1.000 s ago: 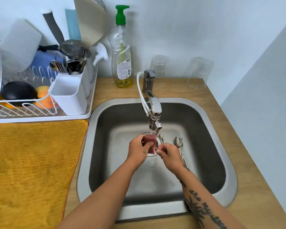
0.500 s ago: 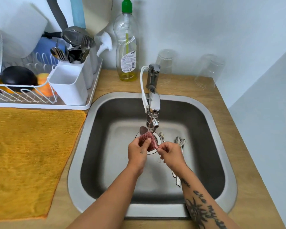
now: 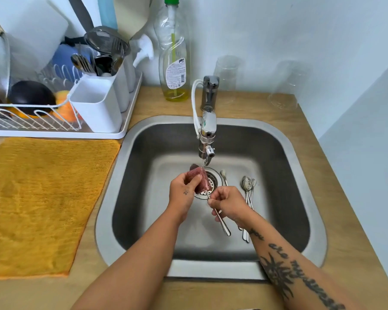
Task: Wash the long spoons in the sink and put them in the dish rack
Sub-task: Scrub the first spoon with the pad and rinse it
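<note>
Spoon [image 3: 222, 222] held low in the sink [image 3: 112, 198]: the right hand [image 3: 227, 204] pinches its handle with curled fingers, and its far end runs into a pink mesh scrubber [image 3: 197, 179] that the left hand [image 3: 182, 195] grips around it. Both hands are over the drain [image 3: 213, 179], under the faucet [image 3: 207, 130], where a thin stream falls on the scrubber. More spoons [image 3: 248, 193] lie on the sink floor just right of the right hand, bowls toward the back. Left on the table [image 3: 336, 198] lies a yellow cloth [image 3: 43, 198]; behind it stands the rack [image 3: 31, 121] with a white cutlery cup [image 3: 96, 104]. A soap bottle [image 3: 174, 63] stands behind the sink.
</note>
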